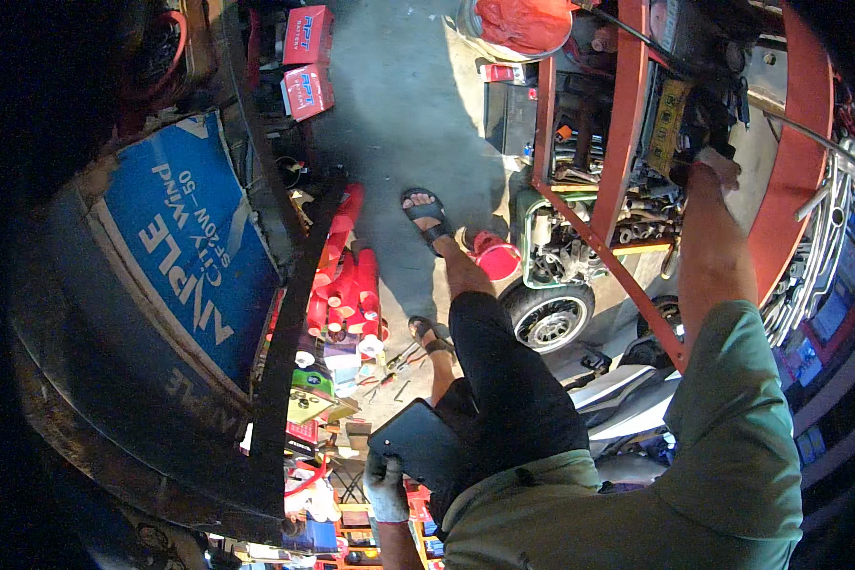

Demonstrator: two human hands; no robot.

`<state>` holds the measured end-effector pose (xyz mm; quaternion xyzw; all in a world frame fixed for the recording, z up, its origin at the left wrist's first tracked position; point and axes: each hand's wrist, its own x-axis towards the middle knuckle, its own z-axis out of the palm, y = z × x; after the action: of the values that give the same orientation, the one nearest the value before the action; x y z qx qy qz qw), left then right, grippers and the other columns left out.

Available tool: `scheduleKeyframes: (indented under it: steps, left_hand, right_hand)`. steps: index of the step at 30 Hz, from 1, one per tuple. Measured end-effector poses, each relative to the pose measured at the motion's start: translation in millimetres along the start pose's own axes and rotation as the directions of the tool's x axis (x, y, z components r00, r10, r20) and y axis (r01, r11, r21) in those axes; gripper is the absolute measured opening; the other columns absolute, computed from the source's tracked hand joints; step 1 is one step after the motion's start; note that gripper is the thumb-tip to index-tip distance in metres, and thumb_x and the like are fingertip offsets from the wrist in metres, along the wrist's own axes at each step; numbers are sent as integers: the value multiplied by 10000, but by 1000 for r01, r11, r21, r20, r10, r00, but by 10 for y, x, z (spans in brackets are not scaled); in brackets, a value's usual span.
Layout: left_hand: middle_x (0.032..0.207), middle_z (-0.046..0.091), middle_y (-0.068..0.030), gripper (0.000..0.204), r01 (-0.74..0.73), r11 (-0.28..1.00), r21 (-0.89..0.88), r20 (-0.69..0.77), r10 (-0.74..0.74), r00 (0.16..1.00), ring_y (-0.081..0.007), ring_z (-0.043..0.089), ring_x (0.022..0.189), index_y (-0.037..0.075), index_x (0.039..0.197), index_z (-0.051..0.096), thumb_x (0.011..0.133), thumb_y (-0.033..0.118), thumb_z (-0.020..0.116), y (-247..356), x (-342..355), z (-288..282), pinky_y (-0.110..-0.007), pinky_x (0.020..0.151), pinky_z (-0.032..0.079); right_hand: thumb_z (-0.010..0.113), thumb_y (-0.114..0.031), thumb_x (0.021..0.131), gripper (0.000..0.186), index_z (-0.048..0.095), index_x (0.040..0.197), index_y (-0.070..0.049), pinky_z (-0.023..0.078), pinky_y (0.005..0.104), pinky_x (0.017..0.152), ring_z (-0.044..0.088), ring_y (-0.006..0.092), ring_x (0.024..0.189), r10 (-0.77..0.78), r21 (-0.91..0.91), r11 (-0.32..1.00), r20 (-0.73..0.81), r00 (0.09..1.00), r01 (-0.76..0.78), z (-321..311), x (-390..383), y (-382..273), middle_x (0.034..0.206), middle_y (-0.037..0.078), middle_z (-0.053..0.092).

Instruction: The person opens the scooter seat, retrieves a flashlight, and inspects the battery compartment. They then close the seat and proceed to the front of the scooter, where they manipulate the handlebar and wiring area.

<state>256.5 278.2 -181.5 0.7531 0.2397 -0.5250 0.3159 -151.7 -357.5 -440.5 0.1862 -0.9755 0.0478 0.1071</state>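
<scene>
Dark slab (410, 437): in L hand (386, 486), grip closed on slab's lower-L edge, nr black shorts (518, 389). R hand (718, 171): at dark item (711, 116) betw. red rack (796, 133) posts; grip hidden, can't tell.

Vehicle repair workshop by the look of it. Spoked wheel with tyre (546, 328) near 4 o'clock. Green-edged tray (530, 237) of greasy metal parts between 2 and 3, by red steel frame (627, 123). Shiny metal tubes (819, 255) bundled at 3. Hand tools (404, 359) loose on bare floor (394, 104), 6 to 7. Stock too: red-and-white cartons (307, 92) at 11, big dark drum, blue label (176, 237), 9 to 10.
</scene>
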Motion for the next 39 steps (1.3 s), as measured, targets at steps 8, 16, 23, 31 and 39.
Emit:
scheduleKeyframes:
  steps: [8,16,23,31,39]
  left_hand:
    - [1175,663,-60,404,-1,992,-124,43,7,999,-159,612,1031,22,1285,587,912,121,703,-32,100,-78,-311,910,477]
    - [1163,660,-29,407,9,997,-77,24,-7,1000,-140,613,1022,39,1278,587,904,129,719,-17,107,-123,-286,887,480]
    - [1116,654,-14,345,-135,989,55,86,130,988,-111,588,967,39,1259,598,936,132,674,38,-138,-305,-267,854,470]
    - [1036,643,7,357,-353,932,-82,171,362,916,-89,572,891,25,1243,619,890,34,672,-437,-353,-521,-253,814,487]
    - [1220,646,-90,489,-543,831,-122,314,552,773,-167,622,1046,-21,1371,519,897,-18,634,-779,-518,-924,-300,931,507]
  right_hand:
    - [664,-259,815,503,513,1234,-26,527,437,907,631,298,1119,21,21,1000,-38,999,-21,-12,42,54,1235,216,582]
    - [629,-228,840,420,524,1196,-30,536,454,893,643,293,1098,62,36,998,-78,995,-59,20,-60,62,1198,208,604]
    - [630,-218,820,484,499,1227,8,520,456,931,629,326,1122,82,204,978,-141,987,-52,11,-207,366,1241,226,590]
    - [643,-175,924,102,668,898,-79,444,355,536,571,178,595,-397,771,372,635,662,-516,-1792,-1796,984,713,51,627]
    - [668,-122,919,302,577,1205,-88,508,301,500,597,144,593,-773,448,208,620,135,-869,-3926,-2156,2752,884,28,664]
